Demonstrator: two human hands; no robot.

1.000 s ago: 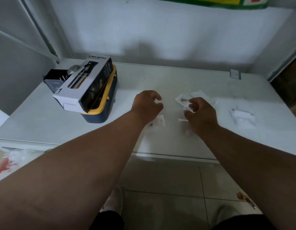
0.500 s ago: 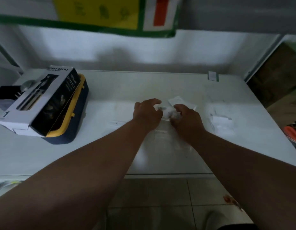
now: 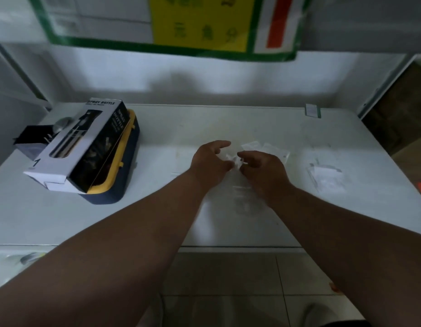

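Over the middle of the white table (image 3: 204, 128), my left hand (image 3: 210, 161) and my right hand (image 3: 261, 168) meet around a small clear plastic packet (image 3: 233, 160). Both pinch it between thumb and fingers, just above the tabletop. What the packet contains is too blurred to tell. Behind my right hand lie two more small clear packets (image 3: 273, 149), flat on the table.
A spray bottle box (image 3: 79, 147) rests on a navy and yellow case (image 3: 119, 175) at the left, with a dark holder (image 3: 32, 138) behind it. A pile of white packets (image 3: 327, 175) lies at the right. A green and yellow poster (image 3: 200, 24) hangs on the wall.
My hands came together from apart and took hold of the small packet. The camera tilted upward, bringing the poster into view.
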